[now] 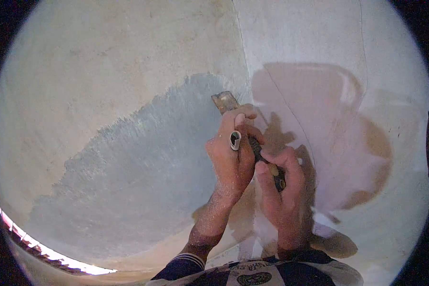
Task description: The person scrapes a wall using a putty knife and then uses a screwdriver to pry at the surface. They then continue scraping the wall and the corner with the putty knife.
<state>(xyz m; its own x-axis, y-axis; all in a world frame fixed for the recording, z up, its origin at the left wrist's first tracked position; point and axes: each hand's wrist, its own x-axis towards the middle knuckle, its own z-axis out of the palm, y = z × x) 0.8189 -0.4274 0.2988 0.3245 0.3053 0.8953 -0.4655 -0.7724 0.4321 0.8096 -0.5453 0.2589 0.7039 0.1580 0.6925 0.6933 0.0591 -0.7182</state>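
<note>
Left hand [229, 155] clamped round dark-handled flat-bladed metal scraper [224, 101]. Right hand [283, 190] gripping scraper's handle end. Blade touching grey-smeared pale wall [128, 143].

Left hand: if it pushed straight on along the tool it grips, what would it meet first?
The left hand points up and slightly left along the scraper. The blade seems to lie on the grey patch, so the patch's top edge comes first, then the pale wall. Depth is unclear.
</note>
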